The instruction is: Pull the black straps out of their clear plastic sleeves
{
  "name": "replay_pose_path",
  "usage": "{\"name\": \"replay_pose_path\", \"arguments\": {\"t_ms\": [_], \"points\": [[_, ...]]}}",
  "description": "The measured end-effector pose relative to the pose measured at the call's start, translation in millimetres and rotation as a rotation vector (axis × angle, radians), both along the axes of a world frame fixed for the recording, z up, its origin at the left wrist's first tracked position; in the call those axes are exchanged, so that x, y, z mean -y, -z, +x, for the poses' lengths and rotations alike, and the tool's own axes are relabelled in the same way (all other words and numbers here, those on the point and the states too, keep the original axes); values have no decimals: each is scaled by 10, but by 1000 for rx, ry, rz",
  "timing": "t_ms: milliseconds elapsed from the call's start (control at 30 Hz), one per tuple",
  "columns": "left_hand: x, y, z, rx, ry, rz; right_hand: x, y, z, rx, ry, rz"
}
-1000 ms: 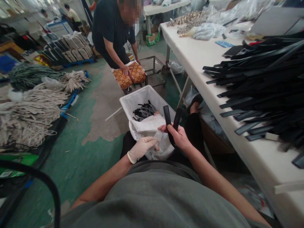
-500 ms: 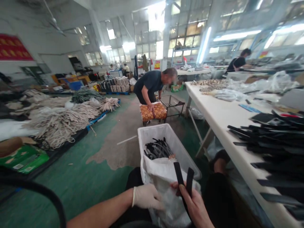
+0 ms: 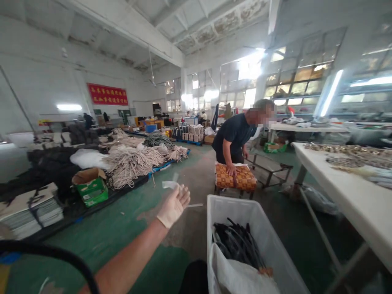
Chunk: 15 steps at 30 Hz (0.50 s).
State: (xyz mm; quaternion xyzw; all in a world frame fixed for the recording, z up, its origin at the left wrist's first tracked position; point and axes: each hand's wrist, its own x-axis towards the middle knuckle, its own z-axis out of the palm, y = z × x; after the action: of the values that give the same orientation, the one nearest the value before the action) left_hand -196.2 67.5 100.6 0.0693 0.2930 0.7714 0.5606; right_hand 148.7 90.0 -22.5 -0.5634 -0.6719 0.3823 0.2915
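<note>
My left hand [image 3: 174,205], in a pale glove with the fingertips bare, reaches out over the floor to the left of the bin. Its fingers are stretched out and apart. A small whitish translucent scrap [image 3: 170,185] shows just beyond the fingers, blurred; whether it touches them I cannot tell. In front of me stands a white plastic bin [image 3: 210,212] with a bundle of black strips [image 3: 237,239] inside. A white sack [image 3: 245,274] hangs over its near end. My right hand is out of view.
A co-worker [image 3: 234,130] bends over a stool with an orange patterned cushion [image 3: 232,179] behind the bin. A white-topped table [image 3: 330,175] runs along the right. Beige cord bundles [image 3: 131,163] and a green carton [image 3: 90,190] lie left. A black curved bar [image 3: 55,250] crosses the lower left.
The view has swung left and up. My left hand has moved from the sack out to the left and opened. My right hand, with the black strips it held, has left the view.
</note>
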Motion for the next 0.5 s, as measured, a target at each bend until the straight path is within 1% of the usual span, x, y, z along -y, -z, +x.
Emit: {"name": "replay_pose_path", "arguments": {"t_ms": [33, 67, 100, 133, 167, 200, 233, 267, 333, 433, 500], "points": [[111, 295, 167, 44, 43, -90, 210, 42, 71, 9, -2, -38], [244, 575, 348, 93, 78, -181, 477, 63, 159, 22, -5, -88], [392, 819, 533, 142, 106, -261, 766, 46, 243, 37, -16, -148], [543, 1018, 713, 189, 128, -334, 1038, -14, 303, 44, -20, -204], [682, 1168, 878, 229, 152, -390, 1259, -107, 328, 67, -74, -273], [799, 1276, 1025, 263, 176, -432, 1411, -211, 318, 72, -124, -325], [889, 1350, 1152, 290, 205, -465, 1495, -303, 279, 77, -133, -346], [955, 1397, 1260, 310, 243, -489, 1524, -368, 225, 84, -129, -357], [1037, 1432, 1425, 333, 326, -518, 1506, -409, 115, 87, -171, -383], [1103, 1384, 1574, 337, 394, -555, 1492, -357, 27, 107, -208, -358], [1123, 1324, 1626, 327, 394, -571, 1518, -325, 11, 131, -214, -334]]}}
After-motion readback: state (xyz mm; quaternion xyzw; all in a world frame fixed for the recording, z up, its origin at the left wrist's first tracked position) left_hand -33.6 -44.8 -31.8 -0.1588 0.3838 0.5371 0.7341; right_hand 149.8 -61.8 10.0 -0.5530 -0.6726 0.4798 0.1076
